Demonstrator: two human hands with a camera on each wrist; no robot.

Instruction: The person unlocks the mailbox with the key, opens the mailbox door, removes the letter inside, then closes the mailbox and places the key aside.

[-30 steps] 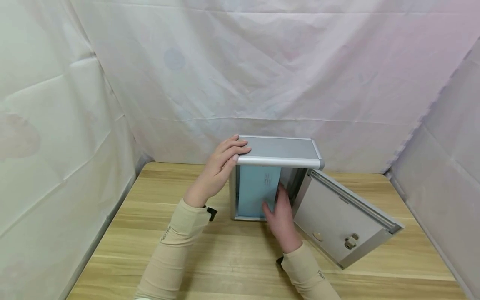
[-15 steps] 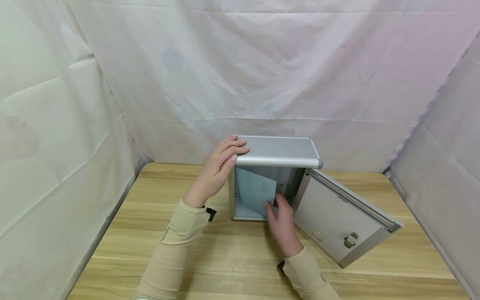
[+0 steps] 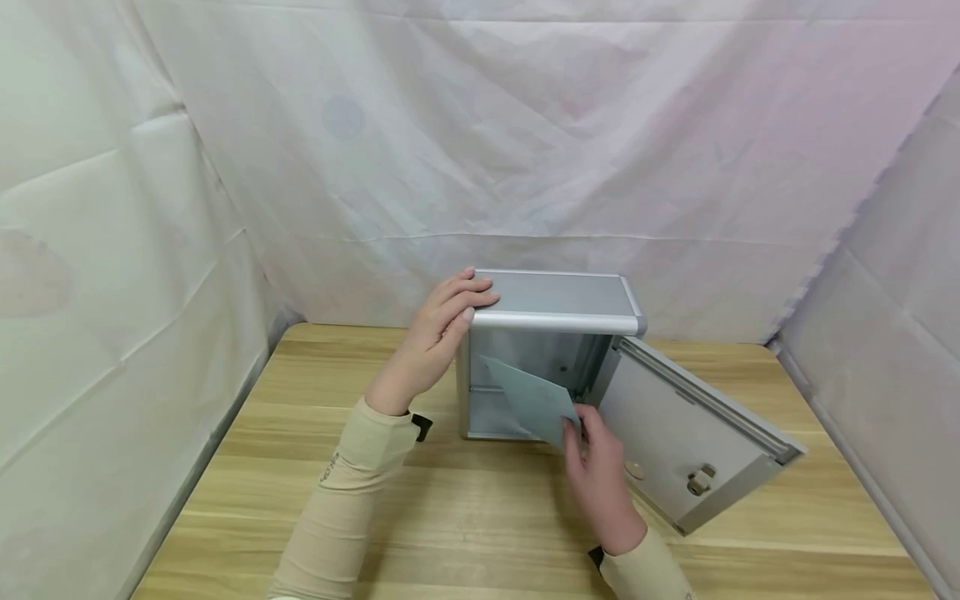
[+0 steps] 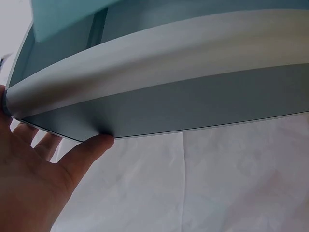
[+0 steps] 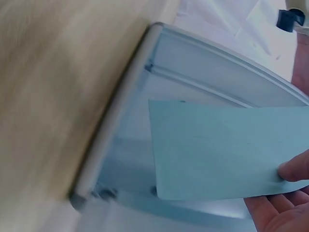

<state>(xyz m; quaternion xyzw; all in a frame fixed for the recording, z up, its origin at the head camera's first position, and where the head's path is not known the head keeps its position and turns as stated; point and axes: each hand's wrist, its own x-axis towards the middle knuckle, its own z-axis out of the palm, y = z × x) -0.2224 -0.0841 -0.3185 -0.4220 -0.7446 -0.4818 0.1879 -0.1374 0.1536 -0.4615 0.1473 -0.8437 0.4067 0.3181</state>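
A grey metal letter box (image 3: 558, 298) with silver edges stands on the table, its front door (image 3: 678, 433) swung wide to the right. My left hand (image 3: 427, 337) rests on the box's upper left corner, fingers lying over the top. The left wrist view shows its digits touching the box edge (image 4: 96, 87). With thumb and fingers, my right hand (image 3: 600, 467) pinches the right end of a flat pale blue envelope (image 3: 528, 400). The envelope slants across the box opening, its far end still inside. In the right wrist view the envelope (image 5: 222, 150) looks thin and plain.
A lock latch (image 3: 701, 479) and a round disc (image 3: 634, 471) sit on the door's inner face. The wood-grain table (image 3: 360, 358) reaches back to white fabric sheets (image 3: 525, 150), which hang behind and on both sides.
My right hand has drawn the envelope right and toward me, turning it from upright inside the box to slanted and partly out. The left hand has stayed on the box corner.
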